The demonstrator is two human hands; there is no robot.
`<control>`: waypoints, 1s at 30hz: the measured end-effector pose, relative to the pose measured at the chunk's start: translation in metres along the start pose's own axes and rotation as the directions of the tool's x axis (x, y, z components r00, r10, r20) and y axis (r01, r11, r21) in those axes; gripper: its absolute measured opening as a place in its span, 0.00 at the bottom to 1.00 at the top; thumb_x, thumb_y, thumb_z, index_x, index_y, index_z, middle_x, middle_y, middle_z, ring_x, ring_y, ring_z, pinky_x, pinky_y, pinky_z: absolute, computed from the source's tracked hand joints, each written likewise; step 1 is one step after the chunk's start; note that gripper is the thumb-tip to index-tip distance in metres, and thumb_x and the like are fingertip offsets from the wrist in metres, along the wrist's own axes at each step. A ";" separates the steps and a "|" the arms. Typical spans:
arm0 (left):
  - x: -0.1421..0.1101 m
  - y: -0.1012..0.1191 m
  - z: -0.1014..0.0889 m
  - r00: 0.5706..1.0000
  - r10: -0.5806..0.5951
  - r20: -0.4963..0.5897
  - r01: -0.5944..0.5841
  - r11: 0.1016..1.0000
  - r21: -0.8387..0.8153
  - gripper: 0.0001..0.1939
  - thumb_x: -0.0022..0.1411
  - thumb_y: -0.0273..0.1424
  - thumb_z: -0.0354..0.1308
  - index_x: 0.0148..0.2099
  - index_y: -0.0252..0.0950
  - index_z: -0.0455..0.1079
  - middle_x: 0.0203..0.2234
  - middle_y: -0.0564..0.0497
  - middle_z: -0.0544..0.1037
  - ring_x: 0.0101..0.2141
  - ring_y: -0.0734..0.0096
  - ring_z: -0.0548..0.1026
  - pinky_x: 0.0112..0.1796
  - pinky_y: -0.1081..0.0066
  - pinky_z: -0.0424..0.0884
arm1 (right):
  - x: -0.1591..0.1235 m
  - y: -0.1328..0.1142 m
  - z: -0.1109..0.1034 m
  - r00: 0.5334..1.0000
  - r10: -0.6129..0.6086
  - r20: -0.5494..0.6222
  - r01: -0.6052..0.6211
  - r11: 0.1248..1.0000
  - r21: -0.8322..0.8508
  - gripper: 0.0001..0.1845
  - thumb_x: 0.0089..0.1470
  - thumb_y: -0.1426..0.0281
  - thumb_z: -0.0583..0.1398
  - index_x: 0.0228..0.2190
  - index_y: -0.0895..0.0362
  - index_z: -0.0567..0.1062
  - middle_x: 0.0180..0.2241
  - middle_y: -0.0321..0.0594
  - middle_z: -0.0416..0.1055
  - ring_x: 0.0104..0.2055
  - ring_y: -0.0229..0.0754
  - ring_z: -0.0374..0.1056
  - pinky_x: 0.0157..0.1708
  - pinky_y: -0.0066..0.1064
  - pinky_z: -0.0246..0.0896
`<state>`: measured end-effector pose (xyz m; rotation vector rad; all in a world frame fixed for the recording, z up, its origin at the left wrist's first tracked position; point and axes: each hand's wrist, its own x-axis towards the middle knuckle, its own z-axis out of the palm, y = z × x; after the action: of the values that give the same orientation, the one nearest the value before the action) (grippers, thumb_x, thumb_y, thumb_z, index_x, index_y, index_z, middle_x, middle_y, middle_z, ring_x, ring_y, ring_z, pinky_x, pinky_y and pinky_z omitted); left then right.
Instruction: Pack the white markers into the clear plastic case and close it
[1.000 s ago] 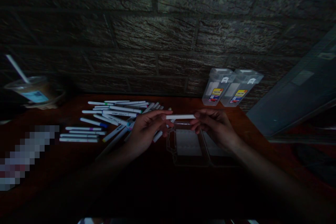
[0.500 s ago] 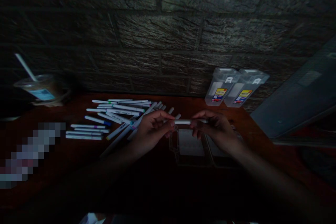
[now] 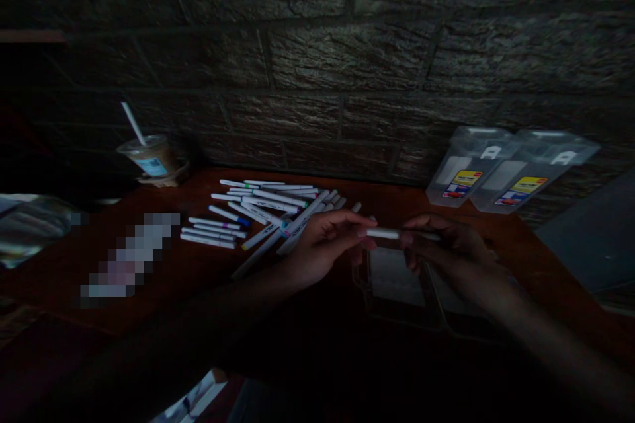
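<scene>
A white marker pen (image 3: 383,233) lies level between my two hands, above the table. The fingertips of my left hand (image 3: 330,244) pinch its left end. My right hand (image 3: 449,244) grips it farther right, with its end poking out past the fingers. Below the hands an open clear plastic case (image 3: 397,277) rests on the table, partly hidden by my right hand. Left of my left hand lies a loose pile of white markers (image 3: 270,201) with coloured ends. Several of them lie side by side at the pile's left (image 3: 208,238).
Two clear containers (image 3: 456,172) with yellow labels stand at the back right of the brown table (image 3: 153,310). A plastic cup with a straw (image 3: 151,157) sits in a holder at the back left. A stone-block wall (image 3: 307,59) rises behind the table.
The camera view has turned left, so everything sits farther right in the picture. Both hands still hold the marker in much the same way.
</scene>
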<state>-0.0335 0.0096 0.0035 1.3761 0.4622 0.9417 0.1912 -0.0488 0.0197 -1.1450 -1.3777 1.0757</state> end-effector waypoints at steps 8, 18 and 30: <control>-0.002 0.000 -0.003 0.998 -0.047 0.047 0.053 0.991 -0.123 0.15 0.66 0.36 0.63 0.51 0.36 0.80 0.36 0.43 0.84 0.27 0.69 0.77 0.29 0.68 0.74 | 0.002 0.003 -0.002 1.000 0.013 -0.002 -0.013 0.990 0.137 0.09 0.54 0.64 0.72 0.34 0.55 0.82 0.21 0.35 0.75 0.22 0.36 0.69 0.22 0.27 0.66; -0.003 0.000 -0.002 0.998 -0.052 0.043 0.057 0.992 -0.110 0.12 0.67 0.34 0.63 0.50 0.37 0.80 0.35 0.44 0.85 0.25 0.70 0.78 0.28 0.69 0.74 | 0.003 0.003 0.001 1.000 0.012 -0.004 -0.011 0.978 0.208 0.10 0.53 0.65 0.73 0.34 0.55 0.81 0.22 0.32 0.75 0.20 0.34 0.68 0.20 0.26 0.66; 0.003 0.001 0.001 0.995 -0.046 -0.092 0.059 0.987 0.147 0.12 0.64 0.35 0.65 0.46 0.35 0.81 0.30 0.47 0.85 0.21 0.74 0.75 0.24 0.72 0.72 | 0.001 -0.001 0.000 0.999 -0.032 -0.040 0.032 0.999 -0.017 0.10 0.54 0.62 0.71 0.34 0.55 0.80 0.23 0.33 0.74 0.20 0.34 0.68 0.20 0.27 0.65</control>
<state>-0.0309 0.0112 0.0050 1.4538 0.6447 0.9426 0.1915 -0.0476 0.0204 -1.1465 -1.3710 1.0155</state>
